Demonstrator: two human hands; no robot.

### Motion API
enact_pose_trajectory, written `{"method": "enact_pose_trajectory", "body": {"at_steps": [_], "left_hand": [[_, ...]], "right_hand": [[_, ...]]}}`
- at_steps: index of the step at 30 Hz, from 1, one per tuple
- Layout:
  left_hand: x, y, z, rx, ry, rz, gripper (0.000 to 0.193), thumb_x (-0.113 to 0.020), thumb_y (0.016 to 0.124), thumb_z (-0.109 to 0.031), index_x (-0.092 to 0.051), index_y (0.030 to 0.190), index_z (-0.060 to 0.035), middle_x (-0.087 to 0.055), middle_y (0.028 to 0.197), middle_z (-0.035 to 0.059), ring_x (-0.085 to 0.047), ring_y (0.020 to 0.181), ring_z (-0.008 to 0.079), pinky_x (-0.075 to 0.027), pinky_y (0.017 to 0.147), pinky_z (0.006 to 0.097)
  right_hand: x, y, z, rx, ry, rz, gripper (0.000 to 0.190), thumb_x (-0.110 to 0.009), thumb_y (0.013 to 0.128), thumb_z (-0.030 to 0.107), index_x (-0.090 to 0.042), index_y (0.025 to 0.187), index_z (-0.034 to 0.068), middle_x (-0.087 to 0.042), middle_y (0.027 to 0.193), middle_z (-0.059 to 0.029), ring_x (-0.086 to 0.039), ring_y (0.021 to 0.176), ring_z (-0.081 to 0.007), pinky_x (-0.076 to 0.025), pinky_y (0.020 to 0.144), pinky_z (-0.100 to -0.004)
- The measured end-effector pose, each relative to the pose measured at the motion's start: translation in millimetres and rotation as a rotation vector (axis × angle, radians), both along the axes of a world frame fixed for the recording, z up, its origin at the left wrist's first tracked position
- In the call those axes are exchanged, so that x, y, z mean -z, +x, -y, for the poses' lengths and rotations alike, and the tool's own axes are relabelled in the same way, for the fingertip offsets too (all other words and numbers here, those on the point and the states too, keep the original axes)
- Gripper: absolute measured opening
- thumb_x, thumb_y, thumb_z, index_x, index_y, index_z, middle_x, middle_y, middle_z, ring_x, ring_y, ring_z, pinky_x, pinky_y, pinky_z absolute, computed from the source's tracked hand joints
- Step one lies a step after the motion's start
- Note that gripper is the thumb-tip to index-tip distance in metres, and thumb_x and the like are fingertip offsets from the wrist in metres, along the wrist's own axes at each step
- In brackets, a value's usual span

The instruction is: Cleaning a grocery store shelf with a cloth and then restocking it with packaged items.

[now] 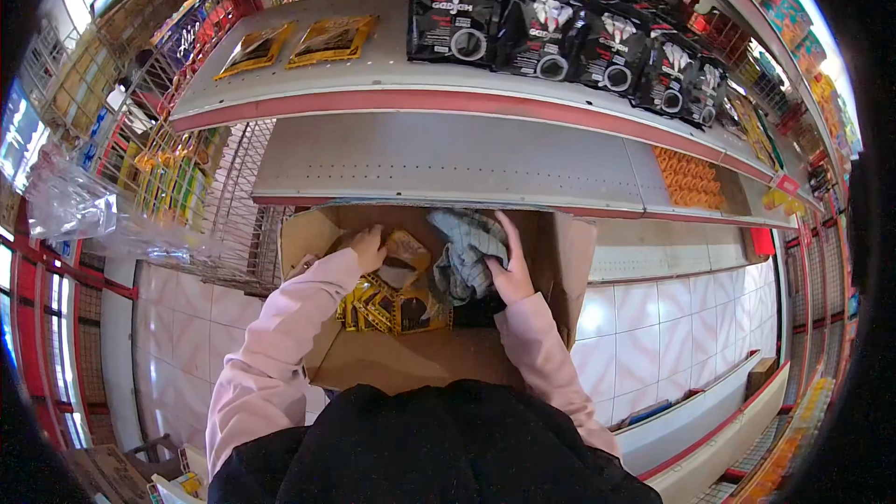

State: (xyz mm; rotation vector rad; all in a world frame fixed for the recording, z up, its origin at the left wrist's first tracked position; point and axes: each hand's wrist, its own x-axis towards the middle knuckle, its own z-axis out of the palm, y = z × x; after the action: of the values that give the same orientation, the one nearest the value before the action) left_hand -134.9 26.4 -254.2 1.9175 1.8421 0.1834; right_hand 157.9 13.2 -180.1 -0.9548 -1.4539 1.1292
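An open cardboard box (420, 364) lies before me, below the shelf edge. Inside it are yellow-and-brown packets (424, 308), several small yellow sachets (371, 304) and a crumpled grey checked cloth (465, 255). My left hand (366, 249) reaches into the box's left side with bent fingers, close beside the upper packet (406, 259); whether it touches that packet is unclear. At the right of the box, my right hand (513, 273) has the edge of the cloth between thumb and forefinger. The box's bottom under the cloth is dark and partly hidden.
Metal shelves (434, 154) run across in front. The upper one bears black coffee pouches (455, 21) and two yellow packets (332, 40). Orange packs (689, 178) stand on the shelf at right. Clear plastic (91, 203) hangs by a wire rack (241, 182) at left.
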Motion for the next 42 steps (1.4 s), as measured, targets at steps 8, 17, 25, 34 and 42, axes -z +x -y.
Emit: {"method": "enact_pose_trajectory", "body": {"at_steps": [8, 17, 25, 34, 42], "left_hand": [[-27.7, 32.6, 18.3, 0.103, -0.020, 0.523, 0.030, -0.055, 0.087, -0.033, -0.054, 0.093, -0.0044, -0.055, 0.071, 0.0056, -0.052, 0.069, 0.0129, -0.041, 0.058, 0.0287], [-80.8, 49.0, 31.3, -0.168, -0.208, 0.766, 0.041, -0.054, 0.089, -0.038, -0.059, 0.106, -0.0016, -0.062, 0.088, 0.0048, -0.055, 0.085, 0.0111, -0.043, 0.076, 0.0272], [-154.2, 105.3, 79.3, -0.551, -0.051, 1.734, 0.049, -0.047, 0.092, -0.039, -0.045, 0.125, -0.0020, -0.052, 0.120, 0.0071, -0.048, 0.111, 0.0165, -0.034, 0.097, 0.0330], [-164.4, 132.3, 129.5, -0.443, -0.224, 2.013, 0.050, -0.039, 0.094, -0.038, -0.037, 0.131, -0.0045, -0.045, 0.128, 0.0092, -0.047, 0.113, 0.0214, -0.039, 0.094, 0.0346], [-173.4, 127.2, 124.8, -0.474, -0.240, 1.931, 0.041, -0.038, 0.097, -0.029, -0.044, 0.127, -0.0010, -0.055, 0.118, 0.0081, -0.052, 0.108, 0.0177, -0.038, 0.095, 0.0310]], "right_hand": [[24.7, 11.2, 8.3, -0.011, -0.066, 0.151, 0.044, -0.048, 0.069, -0.007, -0.053, 0.112, 0.000, -0.053, 0.116, -0.0141, -0.049, 0.112, -0.0269, -0.035, 0.097, -0.0320], [-36.2, 23.1, 10.1, -0.010, -0.064, -0.113, 0.032, -0.062, 0.077, 0.006, -0.055, 0.107, -0.003, -0.057, 0.106, -0.0055, -0.051, 0.099, -0.0117, -0.038, 0.088, -0.0249], [-93.2, -14.0, 33.4, 0.138, 0.246, -0.025, 0.042, -0.056, 0.070, 0.002, -0.055, 0.112, 0.002, -0.057, 0.109, -0.0116, -0.055, 0.100, -0.0221, -0.041, 0.090, -0.0333], [-63.4, -36.6, 23.3, 0.375, 0.279, 0.229, 0.037, -0.062, 0.065, 0.012, -0.058, 0.102, 0.010, -0.048, 0.103, -0.0195, -0.047, 0.095, -0.0358, -0.039, 0.084, -0.0445], [-42.5, -38.3, 42.7, 0.272, 0.439, 0.374, 0.043, -0.060, 0.062, 0.007, -0.058, 0.106, 0.008, -0.049, 0.105, -0.0171, -0.047, 0.099, -0.0397, -0.039, 0.089, -0.0449]]}}
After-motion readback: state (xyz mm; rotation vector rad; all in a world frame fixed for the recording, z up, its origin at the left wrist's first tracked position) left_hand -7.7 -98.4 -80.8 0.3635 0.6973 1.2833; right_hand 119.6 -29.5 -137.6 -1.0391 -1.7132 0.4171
